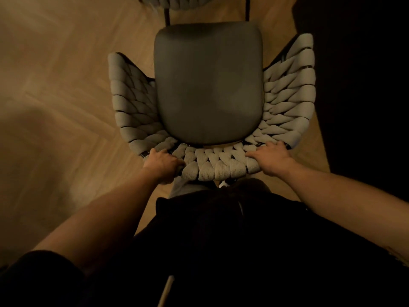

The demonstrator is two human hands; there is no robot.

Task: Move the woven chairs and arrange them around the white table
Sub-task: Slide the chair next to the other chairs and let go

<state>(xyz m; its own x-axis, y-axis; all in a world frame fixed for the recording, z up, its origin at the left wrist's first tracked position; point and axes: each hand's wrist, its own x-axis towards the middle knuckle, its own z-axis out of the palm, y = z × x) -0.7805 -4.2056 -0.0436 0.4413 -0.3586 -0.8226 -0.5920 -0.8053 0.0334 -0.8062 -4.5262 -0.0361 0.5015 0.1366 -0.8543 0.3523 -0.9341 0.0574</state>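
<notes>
Woven chair: thick grey braided rope back, smooth dark rounded seat cushion. Left hand and right hand each grip its top rim.

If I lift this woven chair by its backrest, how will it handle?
The woven chair probably lifts rigid, since dark frame shows under the weave. Left hand and right hand hold the thick cord, which likely grips well. Held from behind, the seat may tip forward.

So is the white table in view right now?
No, only the chair, a second chair beyond it, and wood floor show.
</notes>
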